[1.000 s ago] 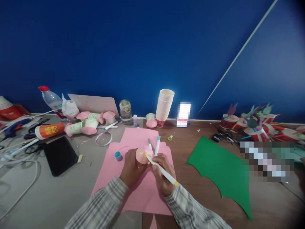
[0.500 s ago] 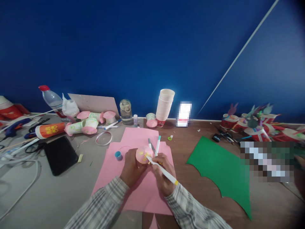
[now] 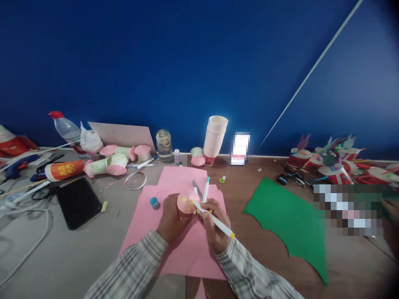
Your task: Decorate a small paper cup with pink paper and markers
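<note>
My left hand is closed around a round pink paper piece with yellow marks on its top; what lies beneath it is hidden by my fingers. My right hand grips a white marker with a yellow end, its tip on or very close to the pink surface. Just beyond my hands lie more white markers, one with a green end. Under both hands are pink paper sheets. A small blue cup-shaped piece sits on them, left of my left hand.
A green paper sheet with a scalloped edge lies to the right. Stacked paper cups and a water bottle stand at the back. A black tablet-like slab and cables occupy the left. Another person's hand shows far right.
The marker in my right hand has shifted slightly to the right and down, its tip still at the pink piece. My left hand has barely moved.
</note>
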Motion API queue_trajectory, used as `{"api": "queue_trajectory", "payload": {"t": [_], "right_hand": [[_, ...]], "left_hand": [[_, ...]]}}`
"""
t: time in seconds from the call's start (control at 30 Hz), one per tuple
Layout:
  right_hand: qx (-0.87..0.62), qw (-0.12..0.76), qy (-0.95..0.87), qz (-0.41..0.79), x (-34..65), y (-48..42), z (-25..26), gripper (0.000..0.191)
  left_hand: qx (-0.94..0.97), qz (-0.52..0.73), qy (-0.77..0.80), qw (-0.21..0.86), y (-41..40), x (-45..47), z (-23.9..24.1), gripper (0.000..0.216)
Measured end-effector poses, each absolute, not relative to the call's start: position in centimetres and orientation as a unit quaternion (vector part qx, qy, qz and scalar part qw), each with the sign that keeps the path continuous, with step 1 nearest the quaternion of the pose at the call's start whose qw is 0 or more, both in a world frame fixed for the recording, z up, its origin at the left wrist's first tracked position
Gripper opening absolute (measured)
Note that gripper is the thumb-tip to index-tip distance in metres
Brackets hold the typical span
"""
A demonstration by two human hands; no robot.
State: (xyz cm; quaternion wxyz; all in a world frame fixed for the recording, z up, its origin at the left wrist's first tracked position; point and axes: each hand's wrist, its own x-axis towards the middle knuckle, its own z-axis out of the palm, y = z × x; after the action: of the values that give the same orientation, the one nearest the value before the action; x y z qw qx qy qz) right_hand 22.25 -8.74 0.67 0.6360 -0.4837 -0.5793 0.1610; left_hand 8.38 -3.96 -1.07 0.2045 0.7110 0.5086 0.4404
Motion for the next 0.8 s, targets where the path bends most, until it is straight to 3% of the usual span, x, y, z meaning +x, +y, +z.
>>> {"api": "queue_trajectory", "payload": {"t": [0.8], "right_hand": [[-0.487, 0.636, -0.575, 0.167, 22.05, -8.75, 0.43, 0.014]], "left_hand": [[0.716, 0.438, 0.514, 0.177, -3.98, 8.41, -1.22, 0.052]]}}
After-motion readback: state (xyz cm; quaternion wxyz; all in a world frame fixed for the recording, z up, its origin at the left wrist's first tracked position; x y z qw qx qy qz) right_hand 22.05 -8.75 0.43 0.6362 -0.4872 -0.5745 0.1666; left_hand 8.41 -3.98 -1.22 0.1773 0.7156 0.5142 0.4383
